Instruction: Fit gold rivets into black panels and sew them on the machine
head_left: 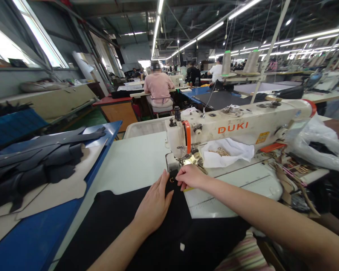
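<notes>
black fabric (115, 226) lies flat on the pale table (130, 162), a gold ring (171, 180) at its far end.

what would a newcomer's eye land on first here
The white sewing machine lettered DUKI in orange stands in the middle. At its needle the left hand lies flat on black fabric and the right hand pinches it. Far left, dark cut pieces are stacked on a blue table.

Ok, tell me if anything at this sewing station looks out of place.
Only small things: a white scrap lies on the black fabric, and straps and buckles sprawl untidily at the right edge of the table. Nothing looks damaged.
</notes>
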{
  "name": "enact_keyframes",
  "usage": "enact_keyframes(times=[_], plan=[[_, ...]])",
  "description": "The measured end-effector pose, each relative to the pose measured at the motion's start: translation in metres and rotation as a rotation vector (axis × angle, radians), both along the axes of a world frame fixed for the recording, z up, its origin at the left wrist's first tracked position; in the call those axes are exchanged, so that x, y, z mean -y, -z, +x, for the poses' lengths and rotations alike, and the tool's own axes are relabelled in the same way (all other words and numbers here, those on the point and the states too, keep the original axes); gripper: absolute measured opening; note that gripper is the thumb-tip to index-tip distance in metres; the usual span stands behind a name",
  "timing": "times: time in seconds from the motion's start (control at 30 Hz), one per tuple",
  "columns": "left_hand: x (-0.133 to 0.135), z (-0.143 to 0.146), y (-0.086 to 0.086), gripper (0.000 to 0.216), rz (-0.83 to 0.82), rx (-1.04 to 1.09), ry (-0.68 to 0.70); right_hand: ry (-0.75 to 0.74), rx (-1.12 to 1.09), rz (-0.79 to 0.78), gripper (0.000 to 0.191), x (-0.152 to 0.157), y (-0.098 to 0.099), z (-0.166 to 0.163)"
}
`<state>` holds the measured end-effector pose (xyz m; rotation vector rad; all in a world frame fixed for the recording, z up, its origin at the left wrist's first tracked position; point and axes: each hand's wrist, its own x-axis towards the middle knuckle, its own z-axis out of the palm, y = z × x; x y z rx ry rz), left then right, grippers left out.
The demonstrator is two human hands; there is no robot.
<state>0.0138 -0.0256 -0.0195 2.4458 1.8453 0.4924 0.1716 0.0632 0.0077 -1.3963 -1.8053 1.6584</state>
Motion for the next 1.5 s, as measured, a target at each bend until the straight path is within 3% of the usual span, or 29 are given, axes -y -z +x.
enact_keyframes(times=[0.3, 0.5, 0.73, 1.0, 1.1, 1.27, 1.4, 1.5], plan=[[-0.008, -0.002, 0.0, 0.058, 0.049, 0.086, 0.023, -0.049, 0.121, 0.033, 0.018, -0.007, -0.003, -0.006], [-0.029, 0.008, -0.014, 0.012, 0.216, 0.157, 0.135, -0.048, 0.163, -0.028, 0.016, -0.009, -0.009, -0.009], [-0.034, 0.009, -0.007, 0.017, 0.36, 0.158, 0.225, -0.068, 0.195, -0.075, 0.019, -0.013, -0.014, -0.01], [-0.035, 0.013, -0.008, 0.019, 0.376, 0.092, 0.225, -0.129, 0.243, -0.025, 0.018, -0.016, -0.013, -0.009], [-0.036, 0.012, -0.008, 0.018, 0.367, 0.088, 0.217, -0.145, 0.258, 0.096, 0.018, -0.014, -0.011, -0.003], [-0.036, 0.012, -0.006, 0.016, 0.34, 0.096, 0.208, -0.106, 0.288, 0.48, 0.021, 0.003, -0.003, 0.022], [-0.036, 0.012, -0.006, 0.015, 0.333, 0.117, 0.21, -0.286, 0.344, 0.973, 0.02, 0.017, 0.008, 0.036], [-0.037, 0.012, -0.006, 0.014, 0.331, 0.122, 0.21, -0.341, 0.383, 1.147, 0.02, 0.019, 0.015, 0.036]])
